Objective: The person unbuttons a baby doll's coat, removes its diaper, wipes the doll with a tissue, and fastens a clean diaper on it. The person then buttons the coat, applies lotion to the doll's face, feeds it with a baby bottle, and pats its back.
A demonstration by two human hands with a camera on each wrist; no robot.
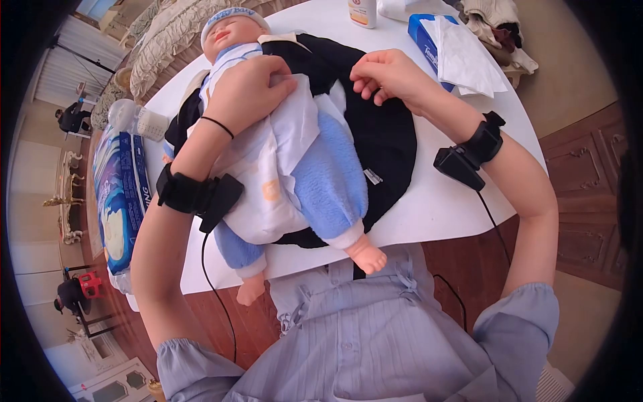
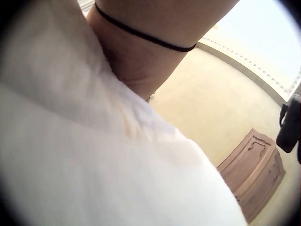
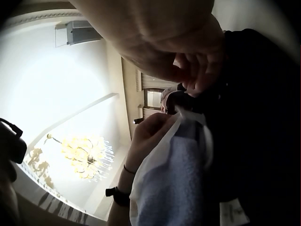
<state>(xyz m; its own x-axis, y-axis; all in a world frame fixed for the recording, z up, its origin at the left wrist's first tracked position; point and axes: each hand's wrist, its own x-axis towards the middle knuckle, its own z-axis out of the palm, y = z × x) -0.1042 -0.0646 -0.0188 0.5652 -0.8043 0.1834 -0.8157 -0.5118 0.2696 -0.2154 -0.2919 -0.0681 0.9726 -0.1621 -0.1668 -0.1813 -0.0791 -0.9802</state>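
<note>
A baby doll (image 1: 335, 181) in blue fleece trousers and a white cap lies on its back on a black garment (image 1: 388, 141). Over its belly and between its legs runs a white diaper (image 1: 258, 201) with an orange print. My left hand (image 1: 251, 94) rests on the doll's chest and pinches the diaper's upper edge; its fingertips are partly hidden in the head view. Beside the doll, my right hand (image 1: 395, 80) hovers over the black garment, fingers loosely curled with nothing visible in them. In the left wrist view the diaper (image 2: 117, 174) fills the foreground.
The white table (image 1: 442, 208) carries a blue tissue pack (image 1: 423, 47) with white tissues, a white bottle (image 1: 362, 12), a clear baby bottle (image 1: 122, 115) and a blue diaper package (image 1: 119, 194) along its left side. Cables hang from both wrist cameras.
</note>
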